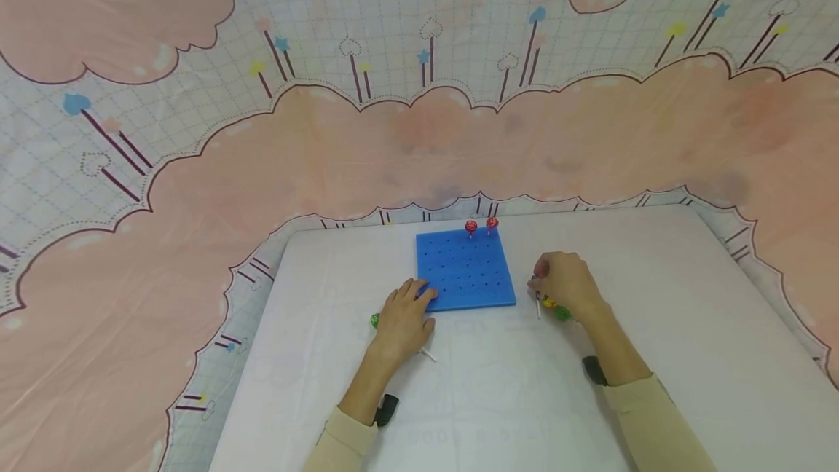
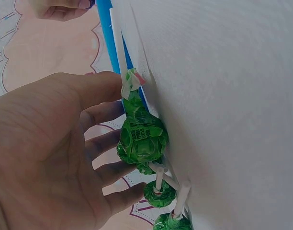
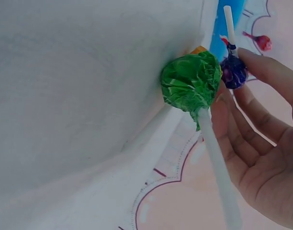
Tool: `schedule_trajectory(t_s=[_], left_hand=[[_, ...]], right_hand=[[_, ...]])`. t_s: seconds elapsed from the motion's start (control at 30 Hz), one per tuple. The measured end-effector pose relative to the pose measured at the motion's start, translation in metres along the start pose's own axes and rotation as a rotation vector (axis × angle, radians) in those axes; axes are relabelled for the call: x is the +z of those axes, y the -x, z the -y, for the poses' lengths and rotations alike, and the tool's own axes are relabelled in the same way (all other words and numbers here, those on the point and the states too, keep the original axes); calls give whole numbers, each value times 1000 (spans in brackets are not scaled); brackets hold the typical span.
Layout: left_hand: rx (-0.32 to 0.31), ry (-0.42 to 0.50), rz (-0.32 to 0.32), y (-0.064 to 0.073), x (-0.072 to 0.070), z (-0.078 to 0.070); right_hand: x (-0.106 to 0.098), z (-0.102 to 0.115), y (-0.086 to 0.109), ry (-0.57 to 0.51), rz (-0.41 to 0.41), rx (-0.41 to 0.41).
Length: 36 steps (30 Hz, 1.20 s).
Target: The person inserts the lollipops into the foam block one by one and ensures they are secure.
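Note:
My right hand (image 1: 569,284) pinches a lollipop in a dark purple wrapper (image 3: 233,72) between thumb and fingers, its white stick pointing up in the right wrist view. Under that hand lie a green lollipop (image 3: 192,81) and a yellow one (image 1: 548,302). My left hand (image 1: 401,319), fingers spread and relaxed, reaches the near left corner of the blue pegboard (image 1: 465,268). Several green lollipops (image 2: 144,141) lie beneath its palm, the nearest one by the thumb. Two red lollipops (image 1: 470,226) stand in holes along the board's far right edge.
The white table (image 1: 485,392) carries the board near its back edge. Behind and around it hangs a cloth (image 1: 406,144) printed with pink clouds. A black wrist strap piece (image 1: 387,410) shows at the left wrist, another (image 1: 594,370) at the right.

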<state>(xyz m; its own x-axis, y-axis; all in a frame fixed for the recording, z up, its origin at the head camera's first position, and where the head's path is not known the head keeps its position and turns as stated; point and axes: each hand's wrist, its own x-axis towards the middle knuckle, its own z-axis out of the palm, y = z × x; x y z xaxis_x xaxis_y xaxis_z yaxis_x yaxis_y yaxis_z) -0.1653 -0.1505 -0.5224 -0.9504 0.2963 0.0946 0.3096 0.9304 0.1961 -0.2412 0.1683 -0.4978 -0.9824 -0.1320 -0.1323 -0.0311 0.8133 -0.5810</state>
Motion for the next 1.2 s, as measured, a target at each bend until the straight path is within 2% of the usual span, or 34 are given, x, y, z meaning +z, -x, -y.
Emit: schedule_trajectory(t_s=[0.33,0.57,1.2], left_hand=[[-1,9,5,0,-2,-1],[-6,8,7,-1,-3,-1],[-16,12,15,1,-3,-2]], right_hand=[[-6,10,2,-94,6,-3],[-6,18,2,-109,-36,-26],[-2,28,-1,-105,-169,-149]])
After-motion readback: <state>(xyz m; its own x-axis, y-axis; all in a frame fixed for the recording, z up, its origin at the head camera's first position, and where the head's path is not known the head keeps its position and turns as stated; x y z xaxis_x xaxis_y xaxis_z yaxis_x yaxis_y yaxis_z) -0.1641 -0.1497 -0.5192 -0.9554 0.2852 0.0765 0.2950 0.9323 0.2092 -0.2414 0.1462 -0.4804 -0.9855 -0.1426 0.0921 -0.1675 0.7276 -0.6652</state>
